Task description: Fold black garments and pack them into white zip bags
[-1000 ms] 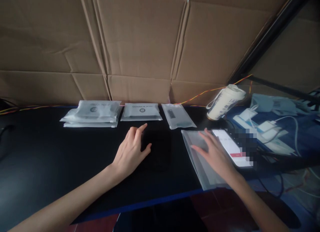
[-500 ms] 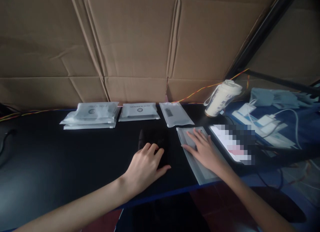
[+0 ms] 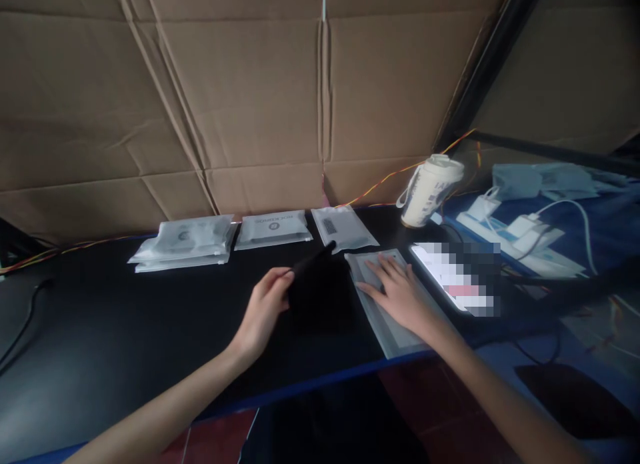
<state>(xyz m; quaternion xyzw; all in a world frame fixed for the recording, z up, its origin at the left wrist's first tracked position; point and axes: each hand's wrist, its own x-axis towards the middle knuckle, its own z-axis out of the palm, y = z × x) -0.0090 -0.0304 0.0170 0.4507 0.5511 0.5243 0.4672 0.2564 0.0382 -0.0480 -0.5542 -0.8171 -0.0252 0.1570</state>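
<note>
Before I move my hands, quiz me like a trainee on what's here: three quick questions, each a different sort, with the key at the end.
1. Open question: what colour is the item held by the left hand?
2. True or false: the tumbler stands farther back than the phone.
3. Multiple choice: what lies under the right hand?
A. The phone
B. A frosted bag
C. The tumbler

Key: 1. Black. 2. True. 3. B.
</note>
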